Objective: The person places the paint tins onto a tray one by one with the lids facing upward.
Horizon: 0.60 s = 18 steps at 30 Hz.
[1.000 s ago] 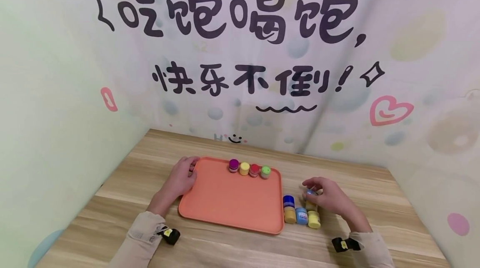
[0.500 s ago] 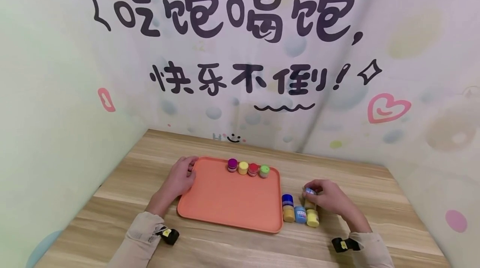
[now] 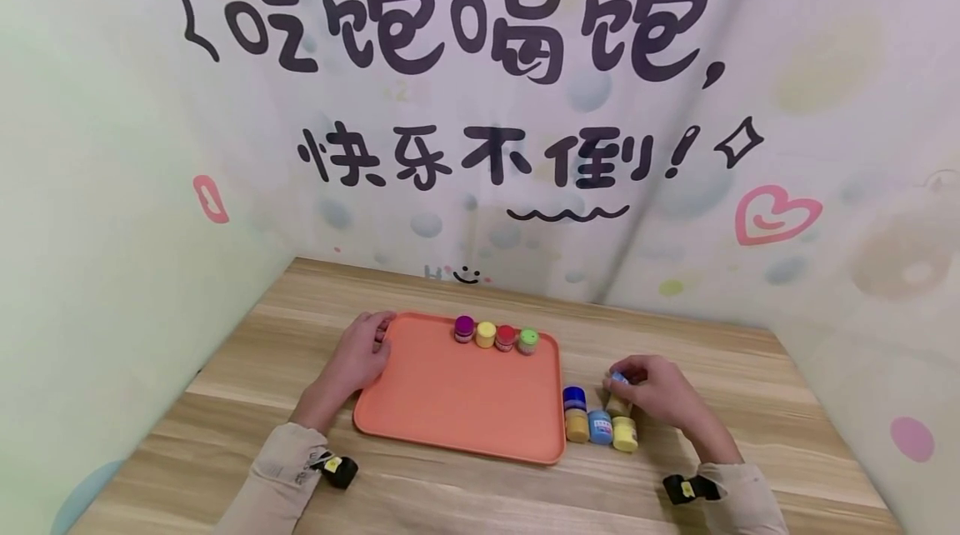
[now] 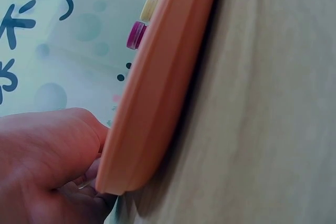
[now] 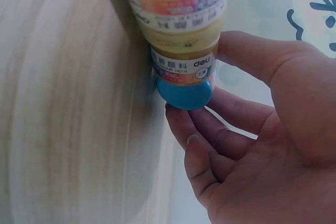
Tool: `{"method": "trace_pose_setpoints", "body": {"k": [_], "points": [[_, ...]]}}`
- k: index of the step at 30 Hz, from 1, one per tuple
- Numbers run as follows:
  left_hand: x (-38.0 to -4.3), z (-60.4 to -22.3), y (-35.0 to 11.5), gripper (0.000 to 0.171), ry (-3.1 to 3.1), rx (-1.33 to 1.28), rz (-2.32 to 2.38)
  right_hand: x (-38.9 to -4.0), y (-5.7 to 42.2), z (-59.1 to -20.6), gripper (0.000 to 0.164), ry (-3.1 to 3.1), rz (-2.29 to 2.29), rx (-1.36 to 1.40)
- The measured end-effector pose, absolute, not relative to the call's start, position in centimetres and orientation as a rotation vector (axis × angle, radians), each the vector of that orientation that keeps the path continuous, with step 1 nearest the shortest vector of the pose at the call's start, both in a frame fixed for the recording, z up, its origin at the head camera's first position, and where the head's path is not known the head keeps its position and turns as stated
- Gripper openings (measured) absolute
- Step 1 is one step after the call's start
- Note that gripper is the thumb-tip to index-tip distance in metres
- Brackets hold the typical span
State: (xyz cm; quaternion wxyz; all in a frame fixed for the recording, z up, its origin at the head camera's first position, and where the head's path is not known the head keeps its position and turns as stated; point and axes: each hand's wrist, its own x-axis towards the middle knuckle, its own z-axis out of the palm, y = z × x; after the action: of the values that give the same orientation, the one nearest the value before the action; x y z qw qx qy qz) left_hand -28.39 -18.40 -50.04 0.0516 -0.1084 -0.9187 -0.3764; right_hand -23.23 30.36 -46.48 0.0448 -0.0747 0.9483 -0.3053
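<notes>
An orange tray (image 3: pixel 465 402) lies on the wooden table. My left hand (image 3: pixel 366 354) grips its left rim near the far corner; in the left wrist view, my fingers are partly hidden behind the rim. To the tray's right, my right hand (image 3: pixel 656 389) pinches a paint jar with a blue end and a brown body (image 5: pixel 184 66). The jar stands behind a yellow paint jar (image 3: pixel 625 434). Beside these are a light blue jar (image 3: pixel 601 427), an ochre jar (image 3: pixel 576 427) and a dark blue jar (image 3: pixel 574 398).
Along the tray's far edge stand a purple jar (image 3: pixel 464 329), a pale yellow jar (image 3: pixel 486 335), a red jar (image 3: pixel 506 339) and a green jar (image 3: pixel 528 342). A printed curtain (image 3: pixel 465 227) hangs behind the table.
The right hand's fingers have come down and closed around the blue-ended jar. My left hand stays at the tray's rim. The head view has shifted slightly.
</notes>
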Motion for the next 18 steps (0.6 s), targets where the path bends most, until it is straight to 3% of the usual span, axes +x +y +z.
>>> {"method": "trace_pose_setpoints", "body": {"k": [18], "points": [[-28.41, -49.98, -18.22, 0.047, -2.815, -0.304, -1.142, -23.66, 30.10, -46.85, 0.042, 2.970, -1.031, -0.182]]}}
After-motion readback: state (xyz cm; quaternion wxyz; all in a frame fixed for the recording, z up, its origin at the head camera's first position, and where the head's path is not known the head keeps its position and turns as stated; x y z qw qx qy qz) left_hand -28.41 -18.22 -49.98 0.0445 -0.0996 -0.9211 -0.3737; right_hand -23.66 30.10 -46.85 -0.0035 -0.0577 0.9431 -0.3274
